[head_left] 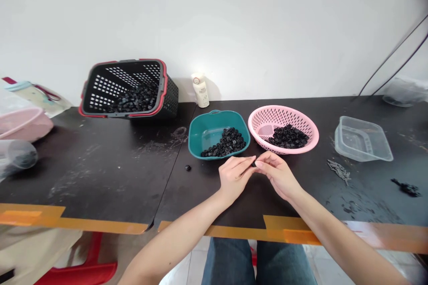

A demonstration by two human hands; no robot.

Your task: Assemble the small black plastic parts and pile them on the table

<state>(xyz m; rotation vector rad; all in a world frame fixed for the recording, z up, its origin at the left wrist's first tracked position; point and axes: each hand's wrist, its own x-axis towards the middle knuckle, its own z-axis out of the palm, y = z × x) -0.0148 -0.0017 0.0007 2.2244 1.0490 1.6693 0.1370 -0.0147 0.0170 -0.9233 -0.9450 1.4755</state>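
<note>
Black desk [110, 178] against white wall [234, 31] | left hand [234, 177]: fingers drawn together, gripping small black part [253, 164] | right hand [277, 173]: thumb and fingers pinching it too | part: between both hands' fingertips, beyond desk's front edge, near teal bin's [200, 129] near right corner

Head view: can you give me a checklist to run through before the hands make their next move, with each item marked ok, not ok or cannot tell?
1. Hands together at the work: ok; left hand and right hand meet at a small black part.
2. Shape and fit of that part: cannot tell; fingers hide most of it.
3. Teal basin upright, black pieces inside: ok.
4. Pink basket upright, black pieces inside: ok.
5. No stray pieces on the table: not ok; a loose black piece lies near the teal basin's front left corner.
</note>
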